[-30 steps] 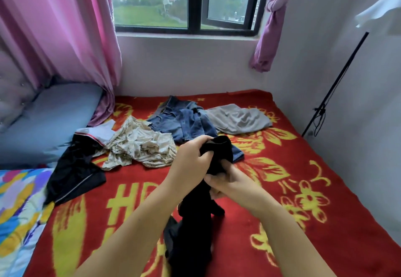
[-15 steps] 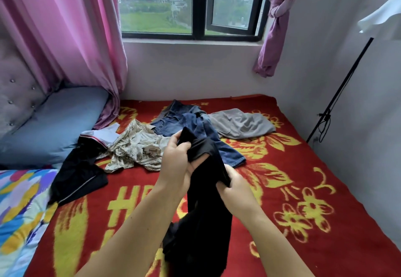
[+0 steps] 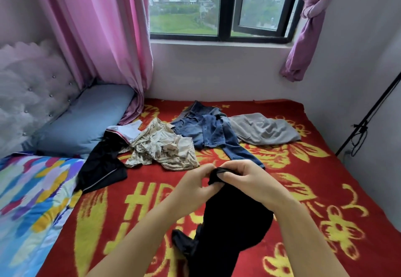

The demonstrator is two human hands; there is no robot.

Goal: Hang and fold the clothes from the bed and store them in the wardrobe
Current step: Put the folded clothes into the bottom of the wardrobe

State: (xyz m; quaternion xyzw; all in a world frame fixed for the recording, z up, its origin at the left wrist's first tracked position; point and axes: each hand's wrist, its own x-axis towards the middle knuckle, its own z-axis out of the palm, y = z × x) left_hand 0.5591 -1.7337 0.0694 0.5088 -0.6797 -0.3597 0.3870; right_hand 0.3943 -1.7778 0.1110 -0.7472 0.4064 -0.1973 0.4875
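A black garment (image 3: pixel 227 229) hangs down between my arms onto the red and yellow blanket (image 3: pixel 325 190). My left hand (image 3: pixel 193 183) and my right hand (image 3: pixel 249 179) pinch its top edge close together, just above the bed. Further back lie blue jeans (image 3: pixel 208 131), a grey garment (image 3: pixel 264 131), a cream patterned garment (image 3: pixel 165 146), a white piece (image 3: pixel 128 130) and another black garment (image 3: pixel 102 166). No wardrobe is in view.
A blue-grey pillow (image 3: pixel 82 120) leans on the tufted headboard (image 3: pixel 28 94) at the left. A multicoloured quilt (image 3: pixel 32 200) covers the bed's left side. Pink curtains (image 3: pixel 97 38) flank the window (image 3: pixel 219 5). A black pole (image 3: pixel 368 116) slants along the right wall.
My hands have come close together at the top of the black garment and dropped lower in view. The camera has tilted up, showing more of the window.
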